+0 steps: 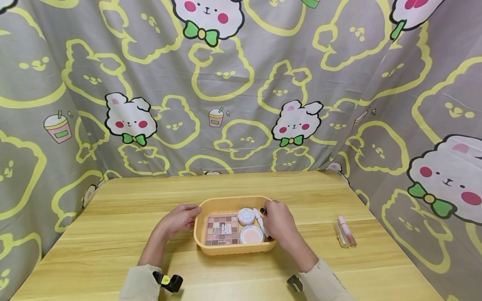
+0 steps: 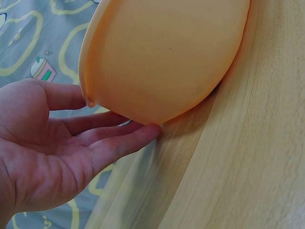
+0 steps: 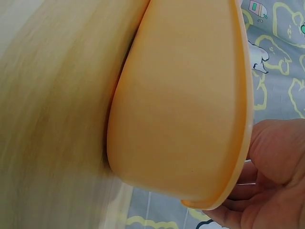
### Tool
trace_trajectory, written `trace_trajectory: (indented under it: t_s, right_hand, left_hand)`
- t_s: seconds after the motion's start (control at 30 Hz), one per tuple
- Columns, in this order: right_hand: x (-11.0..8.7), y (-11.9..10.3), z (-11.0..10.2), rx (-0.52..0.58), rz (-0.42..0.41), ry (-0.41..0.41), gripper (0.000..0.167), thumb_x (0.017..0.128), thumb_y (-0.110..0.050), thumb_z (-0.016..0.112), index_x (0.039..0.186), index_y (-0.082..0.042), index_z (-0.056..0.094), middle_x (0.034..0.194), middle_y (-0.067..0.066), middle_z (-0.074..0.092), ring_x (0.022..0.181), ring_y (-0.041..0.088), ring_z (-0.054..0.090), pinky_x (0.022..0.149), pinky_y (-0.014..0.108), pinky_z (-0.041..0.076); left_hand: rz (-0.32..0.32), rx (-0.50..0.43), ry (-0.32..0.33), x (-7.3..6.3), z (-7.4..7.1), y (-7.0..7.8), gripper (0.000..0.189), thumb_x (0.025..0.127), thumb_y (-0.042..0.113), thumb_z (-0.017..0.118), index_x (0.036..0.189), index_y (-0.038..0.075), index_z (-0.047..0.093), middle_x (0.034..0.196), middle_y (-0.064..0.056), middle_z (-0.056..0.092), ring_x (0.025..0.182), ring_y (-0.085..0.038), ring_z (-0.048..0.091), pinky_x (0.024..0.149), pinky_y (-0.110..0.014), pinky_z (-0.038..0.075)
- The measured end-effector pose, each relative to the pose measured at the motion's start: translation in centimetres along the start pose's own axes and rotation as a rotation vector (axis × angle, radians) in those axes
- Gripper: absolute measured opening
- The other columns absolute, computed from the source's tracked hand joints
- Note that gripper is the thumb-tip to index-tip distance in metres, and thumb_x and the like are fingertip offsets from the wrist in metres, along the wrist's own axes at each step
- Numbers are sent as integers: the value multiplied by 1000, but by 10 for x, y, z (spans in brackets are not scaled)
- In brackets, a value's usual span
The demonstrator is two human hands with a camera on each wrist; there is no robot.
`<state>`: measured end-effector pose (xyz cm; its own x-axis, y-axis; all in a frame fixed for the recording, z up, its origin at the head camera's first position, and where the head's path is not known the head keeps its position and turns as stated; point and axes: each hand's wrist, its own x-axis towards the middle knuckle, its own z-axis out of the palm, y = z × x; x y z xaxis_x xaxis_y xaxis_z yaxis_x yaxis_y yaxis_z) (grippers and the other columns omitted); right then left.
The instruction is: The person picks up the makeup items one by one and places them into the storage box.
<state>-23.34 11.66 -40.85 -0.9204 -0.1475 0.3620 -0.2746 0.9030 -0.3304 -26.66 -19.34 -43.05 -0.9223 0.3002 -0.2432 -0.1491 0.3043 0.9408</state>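
Note:
An orange plastic basket [image 1: 237,250] sits on the wooden table between both hands. My left hand [image 1: 180,219] holds its left end; in the left wrist view the thumb meets the rim and the other fingers reach under the side wall [image 2: 162,57]. At the right end, my right hand [image 1: 279,221] grips the rim, with the fingers partly hidden behind the wall in the right wrist view. Inside lie an eyeshadow palette [image 1: 222,230], a round star-lidded case [image 1: 246,215], a round compact [image 1: 251,235] and a slim white tube [image 1: 258,216]. Small dark items beside the right hand are partly covered.
Two lip gloss tubes [image 1: 347,232] lie side by side on the table [image 1: 143,200] at the right. A grey patterned curtain [image 1: 241,83] hangs behind the table and along its sides.

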Motion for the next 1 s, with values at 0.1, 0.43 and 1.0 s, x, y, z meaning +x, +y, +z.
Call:
trace_trajectory:
  t_s: [0.1, 0.43, 1.0]
  right_hand:
    - [0, 1, 1, -3, -3, 5, 15, 78, 5, 75, 73, -3, 64, 66, 5, 57, 61, 17, 48, 53, 29, 43]
    - [0, -1, 2, -3, 0, 10, 22, 76, 7, 74, 67, -5, 58, 63, 4, 54, 60, 17, 47, 50, 28, 40]
    - [-1, -3, 5, 28, 0, -5, 15, 73, 12, 73, 84, 2, 72, 80, 13, 71, 75, 28, 68, 64, 40, 59]
  left_hand:
    - [0, -1, -5, 1, 0, 0, 55, 109, 25, 45, 148, -12, 38, 135, -26, 60, 117, -30, 64, 95, -44, 58]
    - [-1, -10, -9, 0, -1, 0, 55, 109, 24, 46, 149, -12, 38, 135, -27, 59, 118, -30, 64, 96, -44, 57]
    - [-7, -10, -2, 0, 0, 0, 57, 108, 25, 46, 151, -12, 35, 138, -28, 58, 121, -33, 62, 97, -45, 57]
